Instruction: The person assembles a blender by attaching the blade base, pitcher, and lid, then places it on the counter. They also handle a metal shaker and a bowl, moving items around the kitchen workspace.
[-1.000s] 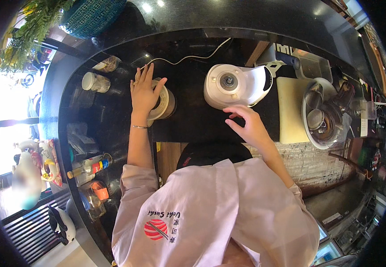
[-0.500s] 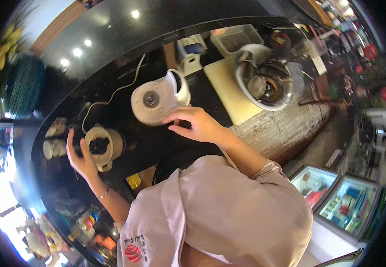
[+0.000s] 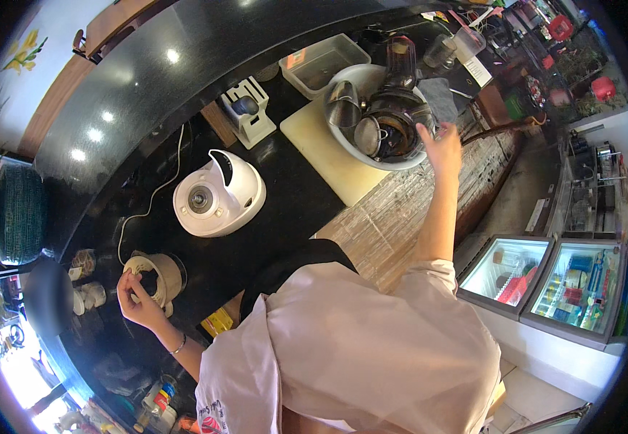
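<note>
Where the white oval plastic basin (image 3: 363,74) overlaps the pale cream cutting board (image 3: 330,160) at the far right of the black tabletop (image 3: 274,206), the right hand (image 3: 444,150) is found at the near right part of its rim. Fingers and thumb are half bent; whether they grip the rim, touch a part inside or merely hover cannot be told. The left hand (image 3: 139,300) is at the mouth of the cream-rimmed cylindrical canister (image 3: 172,278), on the tabletop's left side, thumb and fingers drawn together; a firm hold on the rim cannot be confirmed.

Contents of the basin: a shiny metal cup (image 3: 342,106), a round fine-mesh strainer (image 3: 369,136) and dark, see-through plastic parts, heaped loosely.

Handling assessment: loaded, the basin is judged moderately heavy and uneven, its wall slightly flexible; both hands on opposite rims would be advisable. The dark plastic parts appear smooth, probably slippery if wet, and liable to crack if dropped; hold them by thick edges. The strainer's mesh may dent, so take its frame. The canister is judged light and stiff, best held around its wall. The white rounded motor base (image 3: 231,197), between the two hands' positions, is likely the heaviest item; support it from beneath.
</note>
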The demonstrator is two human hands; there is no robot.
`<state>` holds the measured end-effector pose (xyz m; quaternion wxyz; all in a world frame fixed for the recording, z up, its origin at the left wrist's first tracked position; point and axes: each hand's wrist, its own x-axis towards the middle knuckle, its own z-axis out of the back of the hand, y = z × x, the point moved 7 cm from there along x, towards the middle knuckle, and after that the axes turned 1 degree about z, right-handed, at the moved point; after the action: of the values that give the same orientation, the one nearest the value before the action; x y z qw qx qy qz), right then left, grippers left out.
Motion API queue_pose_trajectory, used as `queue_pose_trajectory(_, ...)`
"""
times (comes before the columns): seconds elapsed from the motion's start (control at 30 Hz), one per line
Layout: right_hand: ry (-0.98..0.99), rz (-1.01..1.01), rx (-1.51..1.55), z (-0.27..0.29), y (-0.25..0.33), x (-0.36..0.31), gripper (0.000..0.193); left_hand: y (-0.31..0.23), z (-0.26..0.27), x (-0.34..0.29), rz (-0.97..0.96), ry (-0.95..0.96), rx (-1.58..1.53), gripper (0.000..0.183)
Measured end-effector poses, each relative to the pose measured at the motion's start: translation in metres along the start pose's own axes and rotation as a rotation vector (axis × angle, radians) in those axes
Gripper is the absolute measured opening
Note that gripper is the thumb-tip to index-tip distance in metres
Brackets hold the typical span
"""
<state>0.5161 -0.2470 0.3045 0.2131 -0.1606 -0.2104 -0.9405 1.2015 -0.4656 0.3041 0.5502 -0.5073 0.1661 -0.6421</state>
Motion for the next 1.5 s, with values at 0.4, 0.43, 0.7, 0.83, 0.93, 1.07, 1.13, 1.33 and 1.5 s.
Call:
queue_pose_trajectory(0.4,-0.197,0.012,0.327,0.061,-0.006,0.025,0.013,0.006,-0.003,0.001,0.001,0.017,0.035,0.015)
queue_pose_trajectory(0.43,-0.242,0.059,0.411,0.080,0.015,0.024,0.007,0.007,0.005,-0.001,0.011,-0.027,0.039,0.015)
queue_pose_trajectory(0.7,0.241,0.976,1.366,0.093,0.251,-0.118,0.015,0.016,0.052,0.003,0.201,-0.337,-0.016,0.033)
queue_pose_trajectory(0.83,0.519,1.442,1.436,0.088,0.372,-0.262,0.020,0.036,0.077,-0.007,0.229,-0.297,-0.085,0.048)
queue_pose_trajectory(0.93,0.479,1.683,1.400,0.078,0.423,-0.343,0.017,0.067,0.092,-0.026,0.333,-0.322,-0.122,0.056)
queue_pose_trajectory(1.07,0.378,1.852,1.381,0.028,0.460,-0.408,0.017,0.110,0.095,-0.059,0.424,-0.322,-0.208,0.053)
queue_pose_trajectory(1.13,0.459,1.936,1.272,-0.002,0.464,-0.435,0.016,0.108,0.086,-0.066,0.429,-0.273,-0.122,0.045)
queue_pose_trajectory(1.33,0.891,1.873,1.140,-0.019,0.447,-0.459,0.027,0.118,0.065,-0.079,0.449,-0.201,-0.100,0.048)
queue_pose_trajectory(1.5,1.023,1.733,1.097,-0.030,0.448,-0.453,0.032,0.122,0.062,-0.069,0.434,-0.157,-0.035,0.046)
